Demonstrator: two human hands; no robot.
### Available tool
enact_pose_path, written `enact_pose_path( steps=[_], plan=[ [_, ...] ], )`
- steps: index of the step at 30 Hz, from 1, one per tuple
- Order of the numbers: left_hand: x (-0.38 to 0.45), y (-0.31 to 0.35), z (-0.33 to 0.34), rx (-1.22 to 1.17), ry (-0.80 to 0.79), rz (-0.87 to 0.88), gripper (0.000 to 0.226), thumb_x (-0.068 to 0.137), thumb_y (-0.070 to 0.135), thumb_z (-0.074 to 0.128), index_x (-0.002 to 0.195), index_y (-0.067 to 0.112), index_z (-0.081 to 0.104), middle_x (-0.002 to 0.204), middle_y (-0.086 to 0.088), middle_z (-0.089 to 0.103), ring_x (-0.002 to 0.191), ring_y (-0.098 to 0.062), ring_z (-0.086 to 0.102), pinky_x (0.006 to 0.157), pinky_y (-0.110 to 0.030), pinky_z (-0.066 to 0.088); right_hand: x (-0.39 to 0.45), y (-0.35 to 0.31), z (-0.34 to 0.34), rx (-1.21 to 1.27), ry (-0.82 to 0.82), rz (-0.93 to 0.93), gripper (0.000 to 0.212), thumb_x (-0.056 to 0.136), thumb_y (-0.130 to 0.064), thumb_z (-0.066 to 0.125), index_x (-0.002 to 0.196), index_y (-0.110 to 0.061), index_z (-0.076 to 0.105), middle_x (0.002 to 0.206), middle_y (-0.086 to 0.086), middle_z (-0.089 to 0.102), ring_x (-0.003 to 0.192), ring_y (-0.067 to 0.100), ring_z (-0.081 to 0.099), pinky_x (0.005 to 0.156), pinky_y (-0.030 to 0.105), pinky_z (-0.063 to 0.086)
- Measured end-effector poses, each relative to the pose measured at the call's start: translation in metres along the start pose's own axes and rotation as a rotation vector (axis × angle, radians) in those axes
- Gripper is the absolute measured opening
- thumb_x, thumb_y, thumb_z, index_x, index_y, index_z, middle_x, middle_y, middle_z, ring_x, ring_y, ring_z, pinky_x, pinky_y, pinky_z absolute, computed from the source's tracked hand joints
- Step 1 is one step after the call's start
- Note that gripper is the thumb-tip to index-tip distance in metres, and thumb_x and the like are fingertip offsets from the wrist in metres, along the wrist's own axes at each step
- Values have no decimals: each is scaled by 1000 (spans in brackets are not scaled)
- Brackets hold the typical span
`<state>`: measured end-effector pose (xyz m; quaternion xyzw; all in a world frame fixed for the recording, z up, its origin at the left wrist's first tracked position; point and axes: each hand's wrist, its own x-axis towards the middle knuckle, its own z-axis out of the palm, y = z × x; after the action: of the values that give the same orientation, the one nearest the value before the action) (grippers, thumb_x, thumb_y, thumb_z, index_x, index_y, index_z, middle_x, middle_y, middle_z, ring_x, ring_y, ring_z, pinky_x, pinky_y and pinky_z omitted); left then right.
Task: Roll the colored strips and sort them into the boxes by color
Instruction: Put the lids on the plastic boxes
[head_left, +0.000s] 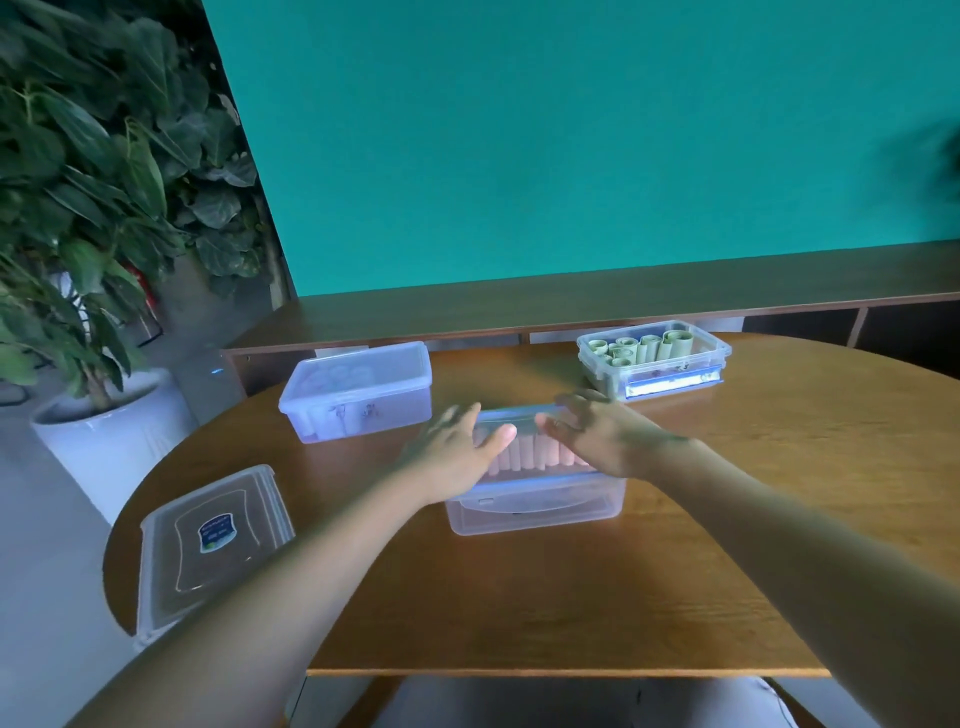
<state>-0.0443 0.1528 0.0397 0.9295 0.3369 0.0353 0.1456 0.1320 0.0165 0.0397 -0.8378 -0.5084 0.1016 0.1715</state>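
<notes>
Both hands are out over the middle box now. Left hand (457, 447) sits at the left end of the clear box (535, 512), fingers fairly straight and spread, thumb pointing in across the top; right hand (597, 431) mirrors it at the right end, fingers loosely bent. Blur over the fingertips makes it hard to say whether either hand actually grips anything. A clear lid (511, 418) seems to lie under them along the far rim, though that is a judgement.

Inside, pink rolls (524, 452) stand upright, packed in a row running left to right between the two hands. So the box's long axis runs across the person, one hand at each end, neither clearly nearer. Pressing a lid down would call for even pressure from both ends.

Further back on the left, a lidded box (358, 389) holds pale rolls. Back right, an open box (652, 358) holds green rolls (639, 347). A spare lid (208, 540) lies flat at the near left edge of the wooden table (571, 597). No loose strips are in view, so the sorting looks nearly finished.
</notes>
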Motion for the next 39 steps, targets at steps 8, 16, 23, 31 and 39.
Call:
enact_pose_path(
  steps=[8,16,23,31,39],
  plan=[
    [-1,-4,6,-221,-5,-14,86,90,79,33,159,31,15,167,9,7,153,-19,15,121,-46,22,6,6,7,181,0,9,85,93,-77,35,155,-19,32,163,-1,26,149,20,27,120,41,27],
    [0,-14,16,-762,65,4,77,85,59,70,151,37,36,159,12,28,141,-9,34,116,-44,37,3,21,17,744,31,16,72,93,-50,67,154,-29,35,150,3,48,129,18,51,89,24,43],
    [0,-11,12,-686,55,17,74,88,62,63,151,37,35,159,9,27,140,-11,36,113,-43,41,-4,23,14,843,4,-5,55,100,-38,63,150,-34,40,148,-3,46,124,13,48,96,27,37],
    [-12,-4,3,-152,238,274,71,88,78,42,145,36,48,155,14,36,141,-11,34,116,-45,34,25,1,0,-199,115,-153,39,104,-39,37,130,-16,55,133,3,53,125,29,48,104,44,42],
    [-23,-14,17,-44,164,369,102,66,86,59,153,35,39,165,9,23,152,-11,13,124,-45,15,42,-21,5,-140,-30,-163,42,105,-51,34,100,-19,60,98,7,61,94,28,59,84,43,52]
  ],
)
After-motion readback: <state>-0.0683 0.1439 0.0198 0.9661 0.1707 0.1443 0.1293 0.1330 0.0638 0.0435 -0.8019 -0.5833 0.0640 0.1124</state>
